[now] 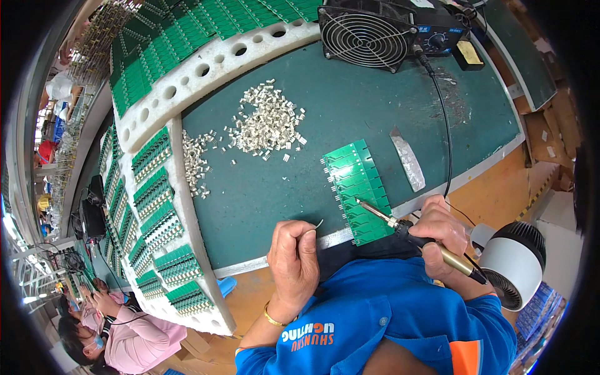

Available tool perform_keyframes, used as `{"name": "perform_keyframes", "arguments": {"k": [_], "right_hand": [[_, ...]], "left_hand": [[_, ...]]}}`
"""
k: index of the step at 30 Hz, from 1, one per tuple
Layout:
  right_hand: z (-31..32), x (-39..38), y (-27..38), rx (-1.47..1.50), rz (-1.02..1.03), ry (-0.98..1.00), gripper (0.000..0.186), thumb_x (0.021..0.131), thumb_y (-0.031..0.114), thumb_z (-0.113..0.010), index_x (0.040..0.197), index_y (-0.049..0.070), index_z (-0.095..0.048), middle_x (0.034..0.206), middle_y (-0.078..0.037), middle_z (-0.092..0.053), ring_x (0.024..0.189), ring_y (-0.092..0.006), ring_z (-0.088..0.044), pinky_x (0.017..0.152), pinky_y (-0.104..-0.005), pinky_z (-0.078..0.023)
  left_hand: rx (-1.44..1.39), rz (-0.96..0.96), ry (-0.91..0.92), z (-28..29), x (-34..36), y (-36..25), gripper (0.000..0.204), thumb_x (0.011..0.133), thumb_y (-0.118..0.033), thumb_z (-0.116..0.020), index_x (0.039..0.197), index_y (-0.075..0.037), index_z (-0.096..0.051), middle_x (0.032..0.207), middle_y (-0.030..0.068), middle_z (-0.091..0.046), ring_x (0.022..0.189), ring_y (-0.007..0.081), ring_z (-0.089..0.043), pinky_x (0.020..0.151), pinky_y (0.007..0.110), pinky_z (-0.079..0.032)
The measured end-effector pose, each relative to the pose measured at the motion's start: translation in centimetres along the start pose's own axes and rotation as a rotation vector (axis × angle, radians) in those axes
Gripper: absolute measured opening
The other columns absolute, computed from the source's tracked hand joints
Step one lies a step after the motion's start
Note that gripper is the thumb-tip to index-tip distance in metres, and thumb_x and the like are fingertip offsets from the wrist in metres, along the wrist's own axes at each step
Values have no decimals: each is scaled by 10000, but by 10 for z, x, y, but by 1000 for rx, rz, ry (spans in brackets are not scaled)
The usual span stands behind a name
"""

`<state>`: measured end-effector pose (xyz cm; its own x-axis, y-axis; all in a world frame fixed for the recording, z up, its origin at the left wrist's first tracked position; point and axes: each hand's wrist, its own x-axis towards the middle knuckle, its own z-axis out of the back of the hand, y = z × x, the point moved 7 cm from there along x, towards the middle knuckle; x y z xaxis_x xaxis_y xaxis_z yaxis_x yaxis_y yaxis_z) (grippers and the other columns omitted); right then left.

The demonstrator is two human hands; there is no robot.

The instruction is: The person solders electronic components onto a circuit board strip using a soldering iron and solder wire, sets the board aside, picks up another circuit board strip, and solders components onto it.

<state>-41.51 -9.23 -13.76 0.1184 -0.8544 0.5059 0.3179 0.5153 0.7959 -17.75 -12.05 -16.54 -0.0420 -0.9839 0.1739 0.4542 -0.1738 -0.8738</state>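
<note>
My right hand [440,234] grips the soldering iron [400,226], left hand [294,259] pinches solder wire [317,224]; off-pad, the tip could scorch the green board strip [358,190].

Blue work shirt, bare hands, one gold bangle

The person wears a bright blue short-sleeved work shirt with white and orange lettering on the sleeve below the left hand [292,261], and an orange patch low on the cloth beneath the right hand [440,232]. A thin gold bangle circles the left wrist. Both forearms are bare.
</note>
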Motion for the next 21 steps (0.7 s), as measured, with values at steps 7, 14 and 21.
{"name": "perform_keyframes", "arguments": {"k": [7, 14, 21], "right_hand": [[-1, 7, -3, 14, 14, -21, 301, 956, 310, -604, 946, 11, -642, 675, -59, -578, 569, -209, -524, 655, -383, -404], [-5, 15, -6, 17, 22, -18, 274, 948, 283, -616, 946, 11, -647, 673, -61, -592, 561, -207, -527, 650, -373, -396], [-12, 21, -8, -2, 30, -7, 254, 929, 266, -644, 923, 13, -657, 677, -68, -615, 564, -208, -532, 647, -366, -390]], "left_hand": [[108, -76, -46, -3, 17, -9, 47, 918, 5, -613, 926, -16, -572, 806, 121, -560, 646, 250, -560, 583, 334, -458], [141, -86, -21, -10, 27, -5, 62, 888, 33, -631, 925, -3, -596, 825, 136, -581, 680, 267, -597, 596, 349, -481], [86, -77, 3, -15, 30, -3, 51, 890, 20, -662, 908, 8, -615, 849, 65, -559, 649, 109, -522, 562, 239, -431]]}}
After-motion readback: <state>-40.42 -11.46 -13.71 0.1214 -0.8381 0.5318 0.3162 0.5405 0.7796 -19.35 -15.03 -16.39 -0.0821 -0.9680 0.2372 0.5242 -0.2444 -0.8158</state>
